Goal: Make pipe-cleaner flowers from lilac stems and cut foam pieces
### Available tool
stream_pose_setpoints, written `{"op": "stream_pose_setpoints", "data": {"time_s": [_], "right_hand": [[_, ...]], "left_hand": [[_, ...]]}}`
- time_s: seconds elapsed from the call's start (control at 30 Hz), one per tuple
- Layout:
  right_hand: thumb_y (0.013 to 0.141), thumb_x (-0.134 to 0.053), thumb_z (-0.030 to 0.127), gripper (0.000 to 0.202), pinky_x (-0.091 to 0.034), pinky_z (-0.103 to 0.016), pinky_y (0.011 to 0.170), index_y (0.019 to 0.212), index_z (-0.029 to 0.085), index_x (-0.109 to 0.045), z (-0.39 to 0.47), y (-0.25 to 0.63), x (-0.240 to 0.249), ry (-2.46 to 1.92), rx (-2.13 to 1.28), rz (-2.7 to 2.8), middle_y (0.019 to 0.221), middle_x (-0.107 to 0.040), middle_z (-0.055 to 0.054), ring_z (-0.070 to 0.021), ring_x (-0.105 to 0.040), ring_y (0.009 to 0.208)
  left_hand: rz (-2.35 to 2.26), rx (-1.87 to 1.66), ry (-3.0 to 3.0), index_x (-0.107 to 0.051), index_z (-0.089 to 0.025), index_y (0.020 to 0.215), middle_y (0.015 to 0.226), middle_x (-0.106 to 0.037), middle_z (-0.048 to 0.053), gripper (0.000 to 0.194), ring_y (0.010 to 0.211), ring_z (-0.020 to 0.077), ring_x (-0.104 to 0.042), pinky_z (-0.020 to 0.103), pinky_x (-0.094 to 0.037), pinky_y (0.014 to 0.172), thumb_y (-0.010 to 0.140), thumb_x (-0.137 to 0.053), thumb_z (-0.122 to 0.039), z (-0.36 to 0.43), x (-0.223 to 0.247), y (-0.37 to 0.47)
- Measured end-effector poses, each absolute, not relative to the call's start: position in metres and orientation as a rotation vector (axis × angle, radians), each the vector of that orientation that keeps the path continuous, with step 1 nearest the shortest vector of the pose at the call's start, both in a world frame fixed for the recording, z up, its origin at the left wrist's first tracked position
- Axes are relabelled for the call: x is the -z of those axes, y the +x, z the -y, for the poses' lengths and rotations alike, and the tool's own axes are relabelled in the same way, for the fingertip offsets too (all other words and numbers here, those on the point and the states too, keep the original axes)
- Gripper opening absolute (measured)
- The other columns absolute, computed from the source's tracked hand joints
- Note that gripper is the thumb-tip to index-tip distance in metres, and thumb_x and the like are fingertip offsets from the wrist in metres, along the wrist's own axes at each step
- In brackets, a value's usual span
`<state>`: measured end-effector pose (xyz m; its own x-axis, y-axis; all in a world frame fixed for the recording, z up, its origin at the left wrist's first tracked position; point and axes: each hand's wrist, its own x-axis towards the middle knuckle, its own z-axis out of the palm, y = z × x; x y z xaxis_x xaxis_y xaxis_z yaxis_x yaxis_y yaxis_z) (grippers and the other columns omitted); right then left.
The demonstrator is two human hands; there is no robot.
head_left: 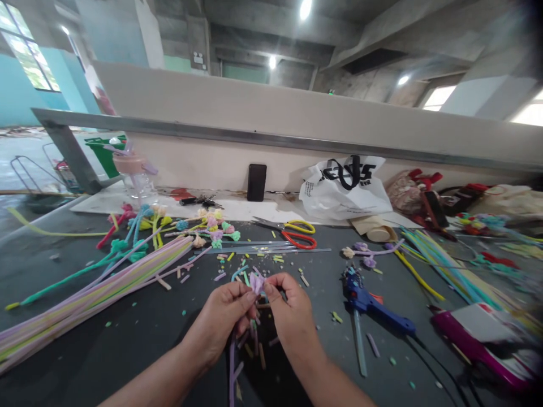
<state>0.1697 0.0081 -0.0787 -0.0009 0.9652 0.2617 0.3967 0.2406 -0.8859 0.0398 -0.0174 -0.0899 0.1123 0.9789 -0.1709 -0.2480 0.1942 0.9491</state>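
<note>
Between my hands is a small lilac pipe-cleaner flower (pixel 256 282), held above the dark table. My left hand (pixel 227 314) pinches it from the left, and a purple pipe-cleaner stem (pixel 232 367) hangs below that hand. From the right, the thumb and forefinger of my right hand (pixel 288 311) close on the flower's edge. Cut pipe-cleaner bits (pixel 258 345) lie on the table under and around both hands. A blue glue gun (pixel 373 308) with a clear glue stick rests to the right of my right hand.
Long pastel pipe cleaners (pixel 127 277) and finished flowers (pixel 214 223) lie on the left. Scissors (pixel 297 232) and clear glue sticks (pixel 271 247) are ahead. Behind stand a phone (pixel 257 182), a white bag (pixel 345 189) and a clear cup (pixel 138 181). A magenta device (pixel 479 345) sits at right.
</note>
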Motion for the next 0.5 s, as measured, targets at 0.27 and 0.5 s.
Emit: {"op": "stream_pose_setpoints", "data": {"time_s": [0.27,0.5], "right_hand": [[0.073,-0.055,0.027,0.01,-0.038,-0.026,0.061,0.067,0.018,-0.055,-0.004,0.167,0.073,-1.223,-0.879,1.484,0.063,-0.052,0.001,-0.0149,-0.049,0.063],[0.071,-0.064,0.027,0.036,-0.042,-0.022,0.067,0.104,0.025,-0.049,0.003,0.161,0.07,-0.934,-1.206,1.029,0.079,-0.05,0.003,-0.0113,-0.05,0.073]], "left_hand": [[-0.937,-1.098,0.882,-0.05,-0.013,0.06,0.04,-0.038,-0.007,0.032,0.033,0.0009,-0.025,0.017,-0.015,0.037,0.077,-0.058,-0.039,0.019,0.085,0.041],[-0.757,-1.147,0.645,-0.05,-0.012,0.065,0.054,-0.049,-0.003,0.026,0.036,-0.0012,-0.026,0.016,-0.013,0.038,0.074,-0.064,-0.032,0.017,0.083,0.038]]}}
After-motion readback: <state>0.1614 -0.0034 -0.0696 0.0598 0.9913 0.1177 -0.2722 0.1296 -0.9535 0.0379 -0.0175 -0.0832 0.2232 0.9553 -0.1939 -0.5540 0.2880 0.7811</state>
